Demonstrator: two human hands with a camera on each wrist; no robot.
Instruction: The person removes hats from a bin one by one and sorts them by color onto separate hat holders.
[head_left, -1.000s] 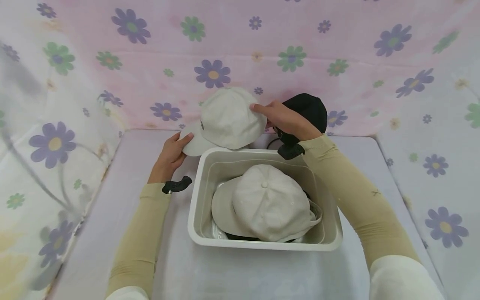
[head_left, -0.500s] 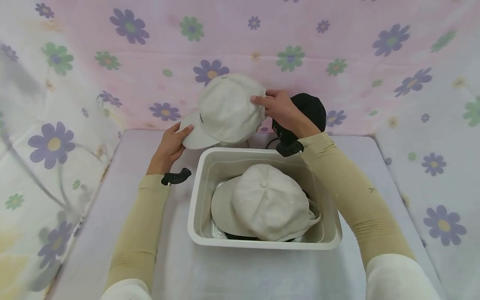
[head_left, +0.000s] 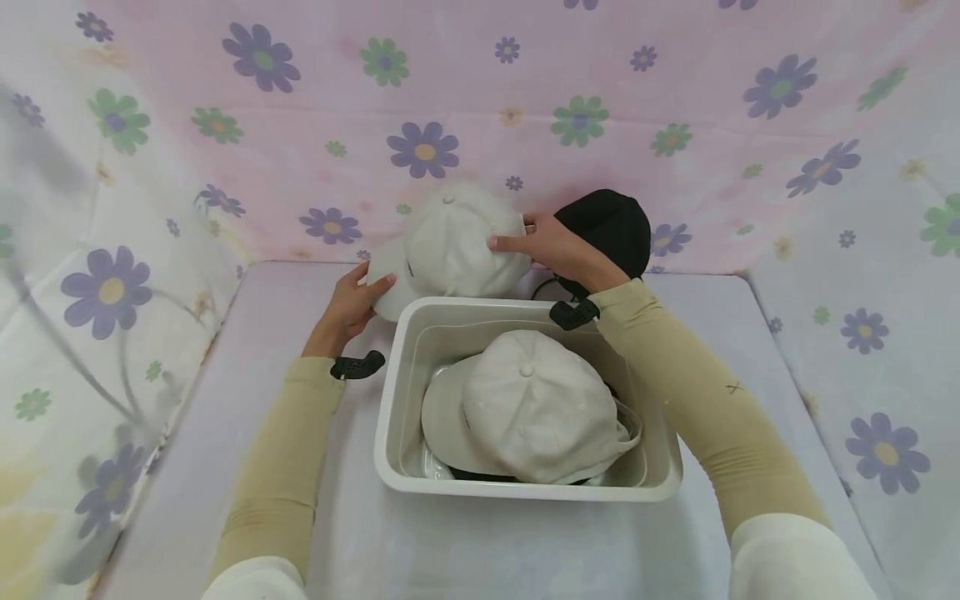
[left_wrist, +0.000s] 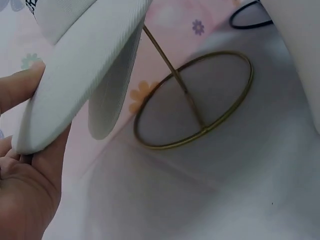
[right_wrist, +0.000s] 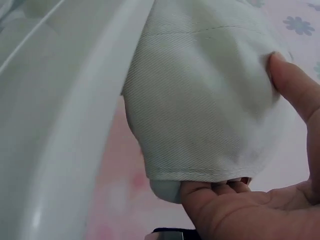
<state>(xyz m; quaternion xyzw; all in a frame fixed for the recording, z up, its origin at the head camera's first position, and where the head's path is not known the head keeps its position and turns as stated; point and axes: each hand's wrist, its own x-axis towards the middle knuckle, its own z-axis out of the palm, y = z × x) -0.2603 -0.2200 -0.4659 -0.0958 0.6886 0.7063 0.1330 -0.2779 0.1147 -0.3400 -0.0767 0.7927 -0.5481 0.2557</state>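
Behind the tub, a white baseball cap is held between both hands, its brim to the left. My left hand pinches the brim, thumb on top and fingers beneath. At the cap's back edge, my right hand grips with the thumb on the crown and fingers tucked under the hem. Below the cap, the left wrist view has a gold wire stand with a ring base. A second pale flap hangs behind the brim, near the stand's rod.
A cream plastic tub stands mid-table, in front of the held cap. Inside lies an off-white cap over something dark. A black cap is at the back right, with a dark wire ring near it. Flowered cloth walls enclose the table.
The white cap rose with both hands, tilting up, half a second ago. Now it has come down again, crown lower and brim behind the tub's rim. Both hands have kept their grip.
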